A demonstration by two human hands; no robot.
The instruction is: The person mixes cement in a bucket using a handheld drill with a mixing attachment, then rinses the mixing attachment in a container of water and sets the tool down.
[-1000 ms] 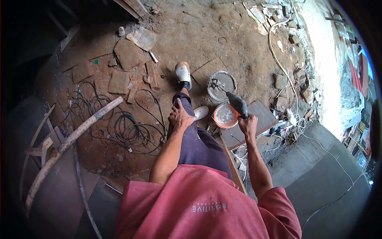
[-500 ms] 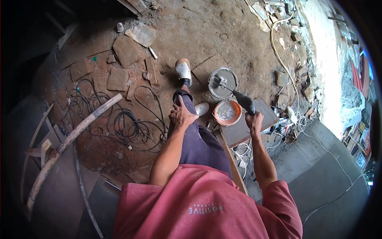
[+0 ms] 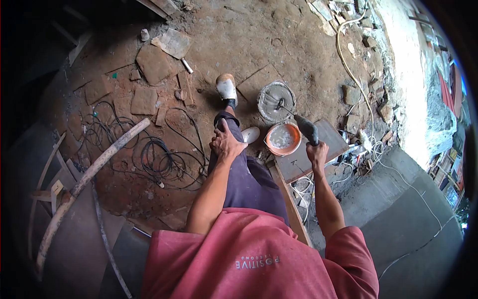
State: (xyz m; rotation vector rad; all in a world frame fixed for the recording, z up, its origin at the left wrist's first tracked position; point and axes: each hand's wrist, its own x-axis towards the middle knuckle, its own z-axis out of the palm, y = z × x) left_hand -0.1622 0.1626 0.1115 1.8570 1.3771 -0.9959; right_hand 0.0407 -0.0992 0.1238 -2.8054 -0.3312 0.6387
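My right hand [image 3: 317, 149] is wrapped around the grip of a dark power drill [image 3: 306, 129]. A thin mixing shaft [image 3: 288, 109] runs from the drill into a bucket [image 3: 263, 110] of wet grey mix, where its head sits partly sunk. Beside that bucket stands an orange-rimmed bucket [image 3: 298, 141] holding pale, whitish-grey liquid. My left hand [image 3: 228, 143] rests on my trouser leg near the knee, fingers spread and holding nothing. The shoe [image 3: 227, 87] on that leg is planted left of the mix bucket.
Tangled black cable [image 3: 158, 155] lies on the dirt floor to the left, near broken slabs [image 3: 144, 101]. A long curved pole [image 3: 94, 169] crosses the lower left. On the right are a flat board [image 3: 321, 137], white wires [image 3: 378, 149], rubble and a pale hose [image 3: 348, 67].
The mixing shaft's head has shifted within the grey mix, toward the near right side of the bucket. My left hand stays on my leg. The view has shifted slightly.
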